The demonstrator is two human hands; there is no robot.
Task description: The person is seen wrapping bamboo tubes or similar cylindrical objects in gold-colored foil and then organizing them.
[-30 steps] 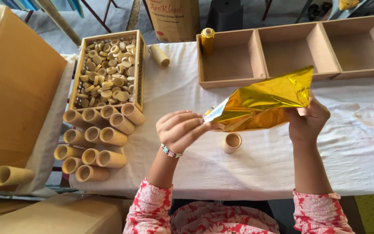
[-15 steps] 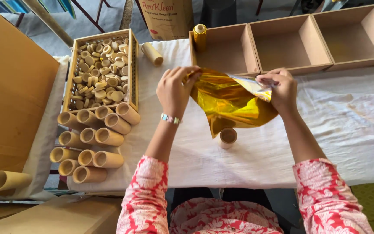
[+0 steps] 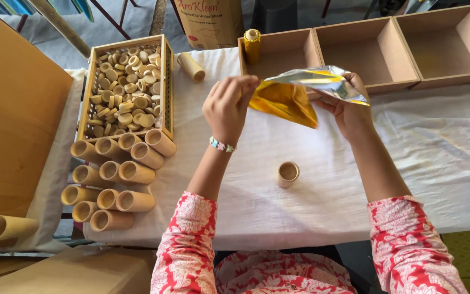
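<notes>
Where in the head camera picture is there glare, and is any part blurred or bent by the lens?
In the head view, glare sits on the silvery top of the gold foil pouch held between the left hand and right hand; the hands look slightly soft; the white cloth is bright on the right; the wooden trays bow a little toward the edges.

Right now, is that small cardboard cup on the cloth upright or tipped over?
Upright. The small cup stands alone on the white cloth with its round open mouth facing up, apart from both hands, which hold the gold foil pouch above.
</notes>
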